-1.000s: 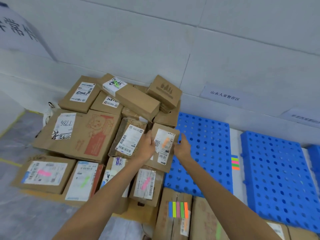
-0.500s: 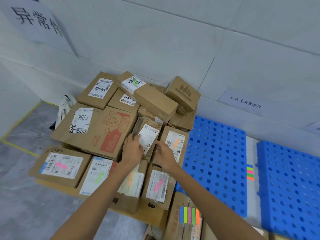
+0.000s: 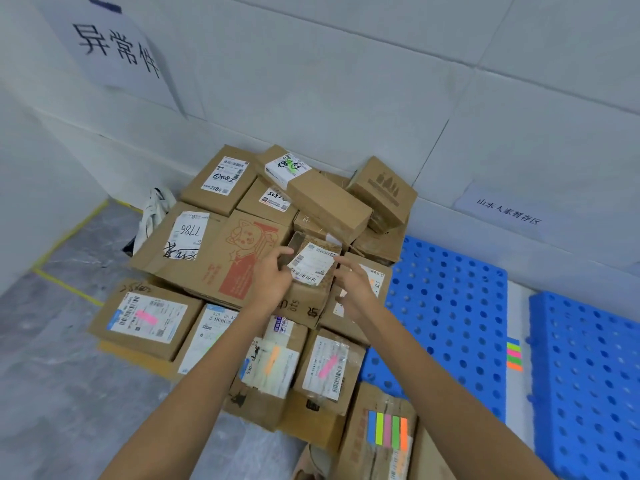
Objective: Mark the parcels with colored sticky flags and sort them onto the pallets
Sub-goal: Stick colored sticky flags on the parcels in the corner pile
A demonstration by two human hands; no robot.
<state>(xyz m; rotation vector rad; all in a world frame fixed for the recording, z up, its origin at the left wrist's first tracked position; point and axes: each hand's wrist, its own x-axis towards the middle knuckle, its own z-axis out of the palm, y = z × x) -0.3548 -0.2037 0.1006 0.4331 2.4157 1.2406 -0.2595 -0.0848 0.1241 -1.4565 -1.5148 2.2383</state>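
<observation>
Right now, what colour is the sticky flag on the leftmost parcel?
Pink; the flag shows best in the head view.

Bare left grip (image 3: 270, 285) and bare right grip (image 3: 356, 289) on bare forearms (image 3: 207, 375)

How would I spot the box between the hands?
Find the parcel heap in the wall corner, left of the blue pallet. At its middle, right of the big red-cat box, a small box sits between the left hand and right hand. Its white label shows no flag.

I read 异常件 on the large wall sign (image 3: 114, 46), 山水人家暂存区 on the smaller wall sign (image 3: 507, 211), and 7786 handwritten on the big carton's label (image 3: 187, 233).
</observation>
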